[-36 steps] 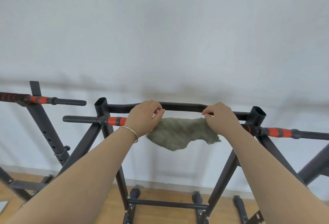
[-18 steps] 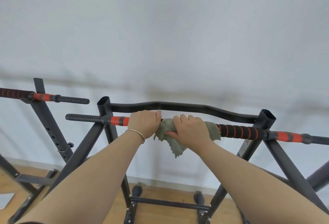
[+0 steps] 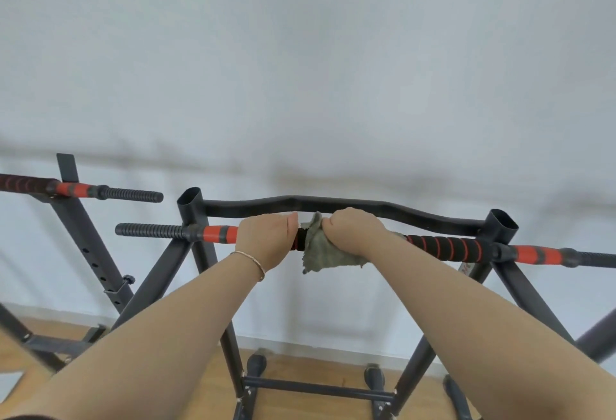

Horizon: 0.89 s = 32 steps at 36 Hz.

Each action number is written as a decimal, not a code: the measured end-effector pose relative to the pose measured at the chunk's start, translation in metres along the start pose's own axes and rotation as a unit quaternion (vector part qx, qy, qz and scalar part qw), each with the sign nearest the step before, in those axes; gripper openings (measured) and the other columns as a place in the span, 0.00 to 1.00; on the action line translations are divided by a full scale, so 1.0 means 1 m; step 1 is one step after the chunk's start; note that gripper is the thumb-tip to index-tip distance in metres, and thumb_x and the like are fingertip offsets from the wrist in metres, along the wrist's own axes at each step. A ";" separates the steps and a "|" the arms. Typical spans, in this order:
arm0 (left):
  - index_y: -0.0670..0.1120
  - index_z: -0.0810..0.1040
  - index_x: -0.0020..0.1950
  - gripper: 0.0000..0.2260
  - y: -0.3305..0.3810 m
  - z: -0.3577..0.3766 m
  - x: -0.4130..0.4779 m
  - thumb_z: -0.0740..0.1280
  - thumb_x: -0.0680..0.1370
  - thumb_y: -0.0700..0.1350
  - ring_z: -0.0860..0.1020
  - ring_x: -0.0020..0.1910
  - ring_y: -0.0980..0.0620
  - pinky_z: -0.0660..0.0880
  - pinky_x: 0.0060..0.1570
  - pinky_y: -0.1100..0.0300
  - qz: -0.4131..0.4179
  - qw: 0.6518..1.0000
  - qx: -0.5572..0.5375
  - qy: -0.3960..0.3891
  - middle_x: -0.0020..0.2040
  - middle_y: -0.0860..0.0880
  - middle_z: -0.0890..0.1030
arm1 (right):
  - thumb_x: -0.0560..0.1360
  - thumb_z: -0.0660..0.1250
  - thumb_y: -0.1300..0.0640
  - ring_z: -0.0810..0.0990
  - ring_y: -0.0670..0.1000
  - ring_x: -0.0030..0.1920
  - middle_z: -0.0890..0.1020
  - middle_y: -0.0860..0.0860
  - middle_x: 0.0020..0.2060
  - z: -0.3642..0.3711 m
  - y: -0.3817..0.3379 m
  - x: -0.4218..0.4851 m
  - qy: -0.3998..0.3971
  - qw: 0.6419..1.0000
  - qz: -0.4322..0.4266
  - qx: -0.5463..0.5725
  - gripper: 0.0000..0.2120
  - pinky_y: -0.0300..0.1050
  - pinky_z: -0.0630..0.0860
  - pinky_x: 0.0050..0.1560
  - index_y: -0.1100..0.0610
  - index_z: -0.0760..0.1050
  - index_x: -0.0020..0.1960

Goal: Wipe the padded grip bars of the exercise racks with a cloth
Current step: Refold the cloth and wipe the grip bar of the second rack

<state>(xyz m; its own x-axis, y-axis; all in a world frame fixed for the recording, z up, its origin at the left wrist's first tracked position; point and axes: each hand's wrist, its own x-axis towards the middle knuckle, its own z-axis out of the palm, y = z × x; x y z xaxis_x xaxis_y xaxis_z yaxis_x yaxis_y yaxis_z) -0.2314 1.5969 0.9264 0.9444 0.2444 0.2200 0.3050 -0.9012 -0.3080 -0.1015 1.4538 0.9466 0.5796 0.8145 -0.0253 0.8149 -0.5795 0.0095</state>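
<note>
1. Room for sliding lies right of the right hand (image 3: pixel 353 233): the padded grip bar (image 3: pixel 443 248) runs bare to the upright post (image 3: pixel 500 226).
2. Just beside it, the left hand (image 3: pixel 266 239) curls bare round the same bar.
3. Fingers of the right hand wrap the cloth (image 3: pixel 321 253) round the bar, and a loose corner hangs below.
4. Foam is black with spiral red stripes. The cloth is grey-green and ragged-edged. A curved steel tube (image 3: pixel 266 204) runs just beyond both hands.

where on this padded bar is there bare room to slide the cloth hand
Bare run: the black and red padded bar between the right hand and the right upright post. Crowded: toward the left hand, only a sliver of foam shows between it and the cloth.
</note>
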 end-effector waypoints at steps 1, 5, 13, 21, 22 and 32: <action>0.47 0.68 0.67 0.19 -0.006 0.001 0.007 0.67 0.77 0.45 0.74 0.34 0.49 0.70 0.29 0.57 0.013 1.000 -0.008 0.001 0.38 0.51 0.74 | 0.80 0.56 0.54 0.75 0.54 0.33 0.72 0.47 0.31 0.006 -0.002 -0.006 0.044 0.996 -0.019 -0.075 0.13 0.46 0.66 0.29 0.54 0.65 0.37; 0.45 0.66 0.66 0.13 -0.022 -0.012 0.026 0.58 0.81 0.42 0.76 0.39 0.46 0.68 0.30 0.55 0.051 0.992 -0.038 -0.109 0.37 0.50 0.71 | 0.76 0.63 0.57 0.67 0.52 0.25 0.70 0.49 0.28 0.036 -0.012 -0.041 0.254 0.948 -0.051 -0.184 0.07 0.42 0.61 0.25 0.55 0.71 0.38; 0.46 0.65 0.51 0.10 -0.018 -0.008 0.014 0.64 0.75 0.36 0.73 0.33 0.47 0.64 0.24 0.56 0.080 0.993 -0.003 -0.084 0.35 0.50 0.70 | 0.70 0.68 0.58 0.69 0.51 0.22 0.71 0.48 0.24 0.029 -0.021 -0.043 0.295 0.934 0.009 -0.200 0.09 0.38 0.63 0.24 0.54 0.72 0.33; 0.46 0.73 0.49 0.05 -0.007 -0.001 -0.010 0.65 0.76 0.44 0.72 0.27 0.49 0.68 0.25 0.59 0.030 0.999 0.010 0.001 0.29 0.52 0.66 | 0.80 0.51 0.52 0.77 0.50 0.37 0.78 0.49 0.36 -0.010 -0.017 -0.010 -0.032 0.991 0.101 0.082 0.15 0.47 0.68 0.35 0.52 0.71 0.38; 0.47 0.71 0.45 0.04 -0.006 0.000 -0.013 0.65 0.76 0.46 0.72 0.26 0.49 0.69 0.26 0.59 0.019 1.000 -0.001 0.010 0.29 0.52 0.67 | 0.80 0.51 0.51 0.76 0.50 0.38 0.78 0.49 0.38 -0.012 -0.016 -0.006 -0.048 0.984 0.112 0.127 0.15 0.47 0.68 0.36 0.52 0.72 0.39; 0.44 0.69 0.49 0.04 -0.025 -0.012 0.010 0.56 0.80 0.43 0.72 0.31 0.50 0.71 0.31 0.55 0.041 0.992 -0.054 -0.111 0.35 0.49 0.75 | 0.81 0.56 0.42 0.76 0.54 0.39 0.78 0.52 0.53 0.036 -0.016 -0.047 0.334 0.940 -0.051 -0.039 0.20 0.46 0.70 0.28 0.54 0.76 0.60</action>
<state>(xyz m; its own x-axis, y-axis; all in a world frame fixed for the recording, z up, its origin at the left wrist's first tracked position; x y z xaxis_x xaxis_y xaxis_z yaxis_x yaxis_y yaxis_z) -0.2312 1.6180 0.9470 0.9728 0.2313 -0.0139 0.2232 -0.9513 -0.2126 -0.1417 1.4236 0.9114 0.3527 0.7155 0.6031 0.8492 -0.5154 0.1148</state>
